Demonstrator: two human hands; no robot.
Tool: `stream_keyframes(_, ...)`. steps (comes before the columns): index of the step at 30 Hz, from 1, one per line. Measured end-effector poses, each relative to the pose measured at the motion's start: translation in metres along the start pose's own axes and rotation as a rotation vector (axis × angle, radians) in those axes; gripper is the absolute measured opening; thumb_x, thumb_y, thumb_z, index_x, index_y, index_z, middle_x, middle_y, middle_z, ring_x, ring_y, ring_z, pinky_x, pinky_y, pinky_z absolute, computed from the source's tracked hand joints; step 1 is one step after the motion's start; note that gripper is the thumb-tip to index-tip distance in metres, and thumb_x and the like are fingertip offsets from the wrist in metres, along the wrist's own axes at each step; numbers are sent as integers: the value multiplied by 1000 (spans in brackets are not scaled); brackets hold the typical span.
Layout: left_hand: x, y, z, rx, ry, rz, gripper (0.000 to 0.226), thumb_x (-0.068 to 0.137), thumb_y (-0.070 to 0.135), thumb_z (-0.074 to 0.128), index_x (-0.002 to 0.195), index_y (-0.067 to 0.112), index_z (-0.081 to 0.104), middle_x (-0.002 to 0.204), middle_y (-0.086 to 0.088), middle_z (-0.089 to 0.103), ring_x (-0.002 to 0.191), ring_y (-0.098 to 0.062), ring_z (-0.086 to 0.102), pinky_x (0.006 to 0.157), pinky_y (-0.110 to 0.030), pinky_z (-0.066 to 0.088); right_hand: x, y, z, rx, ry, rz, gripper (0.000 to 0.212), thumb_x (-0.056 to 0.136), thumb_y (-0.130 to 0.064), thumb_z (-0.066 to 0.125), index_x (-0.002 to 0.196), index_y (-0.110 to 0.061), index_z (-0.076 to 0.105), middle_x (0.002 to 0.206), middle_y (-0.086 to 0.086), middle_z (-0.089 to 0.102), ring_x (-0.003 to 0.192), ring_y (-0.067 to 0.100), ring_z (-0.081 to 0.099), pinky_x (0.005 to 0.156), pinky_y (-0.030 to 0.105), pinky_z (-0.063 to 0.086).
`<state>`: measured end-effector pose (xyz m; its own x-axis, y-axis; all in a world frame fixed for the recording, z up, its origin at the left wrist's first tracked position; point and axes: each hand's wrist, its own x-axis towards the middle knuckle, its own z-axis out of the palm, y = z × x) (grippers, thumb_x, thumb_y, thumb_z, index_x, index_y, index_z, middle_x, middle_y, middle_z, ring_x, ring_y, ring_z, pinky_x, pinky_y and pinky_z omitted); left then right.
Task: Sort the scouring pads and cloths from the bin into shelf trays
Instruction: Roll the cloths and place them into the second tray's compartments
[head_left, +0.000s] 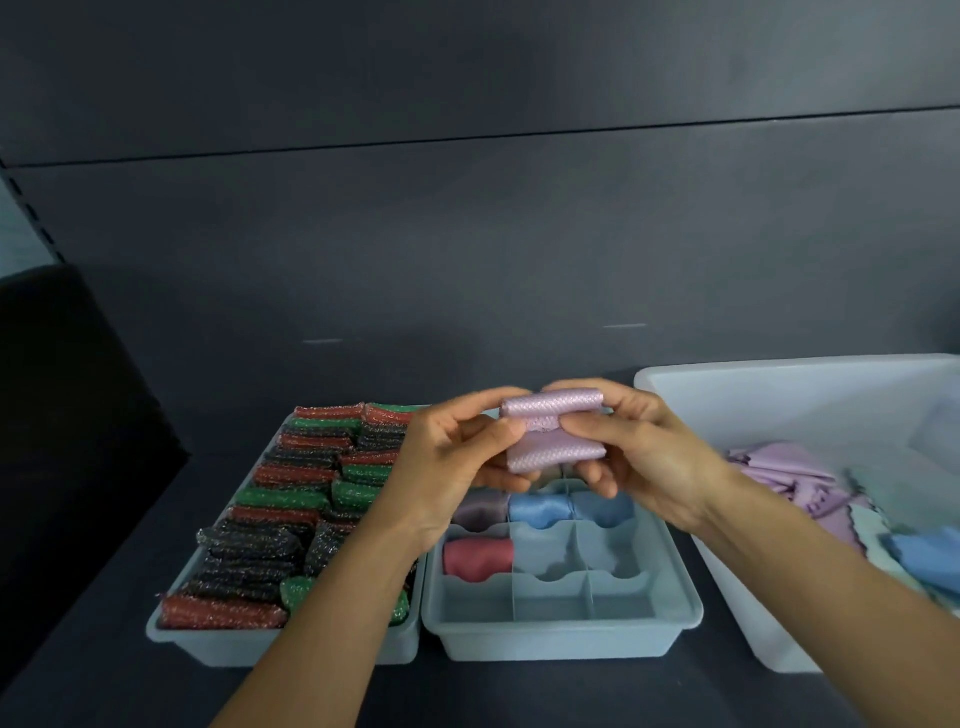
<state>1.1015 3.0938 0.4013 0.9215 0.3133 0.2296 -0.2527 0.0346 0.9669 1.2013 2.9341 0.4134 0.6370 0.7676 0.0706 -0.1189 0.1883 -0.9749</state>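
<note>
Both hands hold a folded lilac cloth (554, 435) in the air above the divided tray (561, 636). My left hand (457, 457) pinches its left side and my right hand (631, 449) pinches its right side, thumbs meeting at the cloth's middle. In the divided tray sit rolled cloths: a red one (478, 557), a mauve one (480, 512) and two blue ones (540, 510). To the left, another tray (218, 644) is packed with red, green and black scouring pads (291, 499). The bin (769, 384) at the right contains loose lilac, pale green and blue cloths (795, 478).
Everything stands on a dark shelf (104, 561) with a dark back panel (467, 234). A black object (62, 415) stands at the far left. The front compartments of the divided tray hold nothing.
</note>
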Motion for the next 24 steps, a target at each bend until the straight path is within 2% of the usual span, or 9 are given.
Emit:
stream_keyframes(3,-2,2,-3,-170,-62,-140,22,80,4,61,82,19,78,76,-10,72,59,-22,70,54,-26,58,-4,1,0,118,-36,39,25,78,-3,55,88,-12,76,64,11,60,43,15,47,37,23,40)
stream_keyframes(5,0,1,-9,-209,-107,-249,32,91,-2,49,79,13,75,78,-11,72,65,-27,72,59,-30,61,-6,2,-4,72,-63,66,33,82,-1,45,85,-9,77,75,16,64,48,20,49,42,28,43)
stream_keyframes(7,1,-2,-14,-144,-191,-304,29,95,0,45,81,8,69,81,-12,70,74,-31,71,65,-34,62,-8,4,-8,-73,-80,84,30,88,-14,48,85,-8,77,83,18,67,57,24,52,50,32,45)
stream_keyframes(9,2,-8,-16,50,-252,-289,13,92,-2,56,83,6,61,82,-11,65,77,-29,69,65,-31,60,-11,8,-9,-338,-60,28,15,88,-18,64,86,-13,78,82,18,68,66,22,55,59,31,46)
stream_keyframes(11,3,-19,-18,331,-273,-239,21,84,-8,66,83,9,54,83,-7,60,69,-21,64,59,-25,53,-11,16,-11,-634,-57,-30,15,84,-8,71,91,-21,74,80,7,69,69,13,57,65,27,46)
stream_keyframes(13,4,-30,-19,534,-331,-174,30,79,-8,70,83,15,52,82,1,60,66,-15,57,59,-26,47,-9,25,-11,-876,-81,36,26,80,-11,72,99,-27,62,80,-1,65,68,11,56,66,32,47)
stream_keyframes(15,4,-40,-18,674,-384,-153,35,75,-5,72,84,22,52,83,5,62,71,-15,58,65,-34,49,-6,31,-9,-1131,-101,130,27,77,-22,70,97,-32,55,83,-5,62,74,16,58,68,34,49)
stream_keyframes(18,1,-52,-12,882,-413,-111,37,74,4,73,83,32,50,82,11,61,74,-10,59,74,-38,53,-3,40,2,-1570,-142,109,18,80,-33,65,97,-28,60,93,-7,59,90,17,55,72,27,40)
stream_keyframes(24,0,-49,-30,1298,-399,-2,19,80,22,76,95,31,67,88,18,69,82,-1,63,87,-25,48,5,64,8,-1777,-131,83,27,82,-35,63,107,-25,62,115,3,63,108,26,59,77,29,36)
